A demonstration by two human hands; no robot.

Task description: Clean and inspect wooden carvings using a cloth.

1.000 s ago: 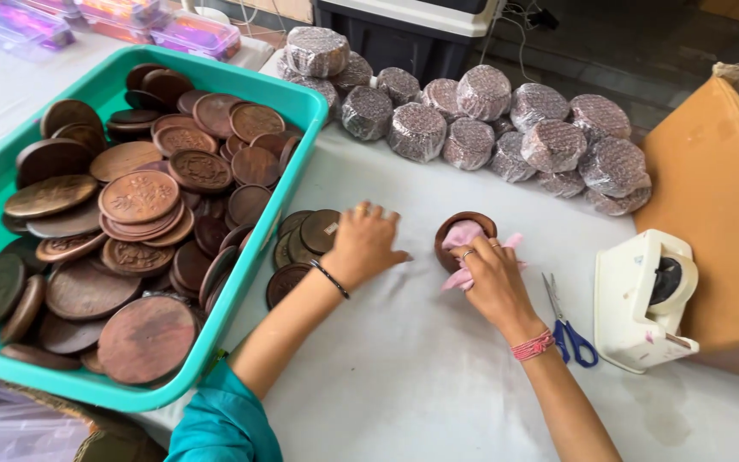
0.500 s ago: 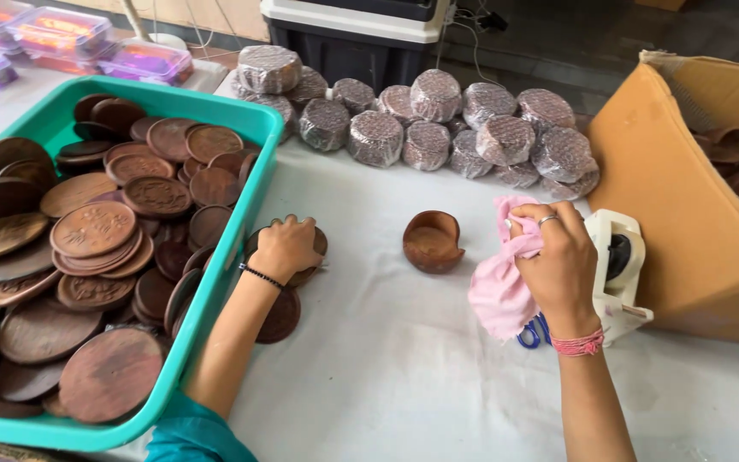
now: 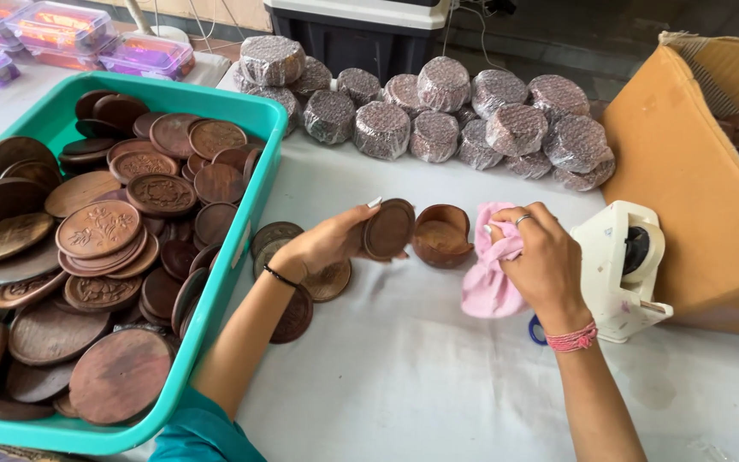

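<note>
1. Left hand (image 3: 328,244) has a small round wooden lid (image 3: 389,228) pinched on edge, thumb under it and fingertips over the top, up off the table (image 3: 404,385) about mid-way across the white cloth.
2. Right hand (image 3: 540,261) is curled tight around a bunched pink cloth (image 3: 485,282), which hangs down to the table just right of a little brown wooden bowl (image 3: 442,235). The bowl sits on the table between the two hands, close beside the lid.
3. A few more carved wooden discs (image 3: 288,257) lie in a loose pile under the left wrist, right against the tub.
4. The teal plastic tub (image 3: 254,205) takes up the left edge of the table, heaped with dark round wooden lids (image 3: 100,227), some plain, some carved.
5. Along the far edge there's a row of round bundles (image 3: 442,115) wrapped in clear film, stacked two high in spots.
6. Far left corner: clear plastic boxes (image 3: 143,53) with purple and orange stuff inside.
7. Right edge: an open brown cardboard box (image 3: 694,171), and a white tape dispenser (image 3: 622,265) just in front of it, close to the right hand.
</note>
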